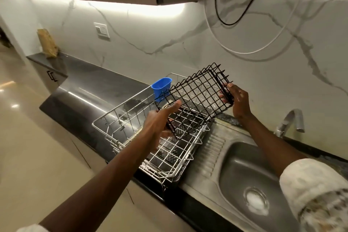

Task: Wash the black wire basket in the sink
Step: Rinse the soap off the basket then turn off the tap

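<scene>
Your right sleeve [308, 181] filled the lower right, beside the sink [243, 156]. At centre frame, over the steel drying rack [175, 150], you held the black wire basket [195, 96] tilted, probably to drain. Your left hand [160, 118] gripped its lower edge and your right hand [239, 100] clasped its upper end.

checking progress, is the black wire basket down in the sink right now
No, the left hand and right hand hold the black wire basket up over the steel dish rack, beside the sink.
</scene>
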Demonstrator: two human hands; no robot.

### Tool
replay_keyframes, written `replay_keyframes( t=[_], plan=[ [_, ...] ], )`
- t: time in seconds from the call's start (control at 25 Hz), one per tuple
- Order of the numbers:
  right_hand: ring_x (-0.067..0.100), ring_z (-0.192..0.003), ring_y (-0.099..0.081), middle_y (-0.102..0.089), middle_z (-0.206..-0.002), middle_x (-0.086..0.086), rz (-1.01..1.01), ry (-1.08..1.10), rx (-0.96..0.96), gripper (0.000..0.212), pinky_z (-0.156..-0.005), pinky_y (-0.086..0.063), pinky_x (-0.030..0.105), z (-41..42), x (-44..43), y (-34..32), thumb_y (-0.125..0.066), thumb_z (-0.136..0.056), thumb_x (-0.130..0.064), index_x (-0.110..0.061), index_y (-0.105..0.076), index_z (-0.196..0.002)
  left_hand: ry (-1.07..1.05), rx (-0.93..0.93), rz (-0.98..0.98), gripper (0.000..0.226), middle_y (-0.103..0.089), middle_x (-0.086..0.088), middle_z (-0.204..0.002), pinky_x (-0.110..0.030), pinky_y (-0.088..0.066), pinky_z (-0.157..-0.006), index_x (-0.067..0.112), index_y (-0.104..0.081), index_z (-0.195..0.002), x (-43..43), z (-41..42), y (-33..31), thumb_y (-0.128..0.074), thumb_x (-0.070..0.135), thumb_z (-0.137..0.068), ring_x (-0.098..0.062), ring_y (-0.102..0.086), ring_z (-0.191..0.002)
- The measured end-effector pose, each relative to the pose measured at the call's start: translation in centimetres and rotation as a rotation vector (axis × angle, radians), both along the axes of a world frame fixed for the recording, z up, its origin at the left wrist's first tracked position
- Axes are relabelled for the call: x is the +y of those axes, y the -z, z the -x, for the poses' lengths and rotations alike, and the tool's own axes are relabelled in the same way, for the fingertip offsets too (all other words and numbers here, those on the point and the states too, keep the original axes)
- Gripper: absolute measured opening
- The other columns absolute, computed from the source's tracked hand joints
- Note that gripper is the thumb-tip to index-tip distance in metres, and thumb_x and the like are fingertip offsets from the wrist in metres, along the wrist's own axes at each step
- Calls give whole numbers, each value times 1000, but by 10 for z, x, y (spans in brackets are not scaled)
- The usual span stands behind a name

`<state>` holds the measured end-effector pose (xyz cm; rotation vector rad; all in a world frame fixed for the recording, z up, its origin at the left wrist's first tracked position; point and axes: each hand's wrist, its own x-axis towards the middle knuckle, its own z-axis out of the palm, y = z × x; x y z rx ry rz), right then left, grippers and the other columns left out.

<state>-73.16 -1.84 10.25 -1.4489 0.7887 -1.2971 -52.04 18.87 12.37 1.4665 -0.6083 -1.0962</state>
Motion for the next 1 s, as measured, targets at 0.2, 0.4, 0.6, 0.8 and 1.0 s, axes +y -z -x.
replay_keyframes(
  t=[0.2, 0.4, 0.6, 0.8, 1.0],
  plan=[
    [22, -71, -62, -64, -91, 23, -60, -125, 83, 52, -59, -50, 22, -57, -40, 1, -63, -80, -56, -10, -70, -104, -51, 93, -88, 58, -60, -22, -124, -56, -57, -91, 16, -57, -117, -21, -38, 8, -79, 54, -78, -39, -64, -107],
    [7, -73, -61, -66, -93, 2, -139, -319, 374, 29, -66, -45, 22, -103, -89, 29, -53, -100, -45, -21, -70, -98, -133, 175, -238, 88, -29, -35, -155, -63, -49, -100, 20, -28, -156, -42, -66, 20, -71, 53, -86, -55, -45, -130],
    [10, -91, -50, -56, -102, -6, -140, -546, 728, 42, -89, -41, 35, -121, -114, 51, -39, -102, -52, -19, -65, -112, -160, 296, -363, 82, -12, -28, -164, -72, -36, -106, 23, -18, -159, -60, -81, 41, -63, 43, -93, -56, -24, -143],
    [17, -83, -49, -54, -92, 5, -233, -605, 926, 37, -79, -43, 34, -132, -126, 77, -36, -106, -46, -15, -55, -95, -128, 311, -469, 62, -13, -23, -163, -71, -44, -97, 26, -32, -147, -72, -81, 57, -59, 39, -92, -56, -30, -138],
    [9, -84, -48, -51, -92, -9, -255, -659, 1049, 33, -93, -41, 41, -134, -135, 95, -33, -104, -53, -30, -52, -90, -117, 294, -522, 66, -16, -22, -163, -70, -46, -97, 22, -33, -150, -79, -79, 77, -57, 38, -91, -56, -33, -136]
  ],
)
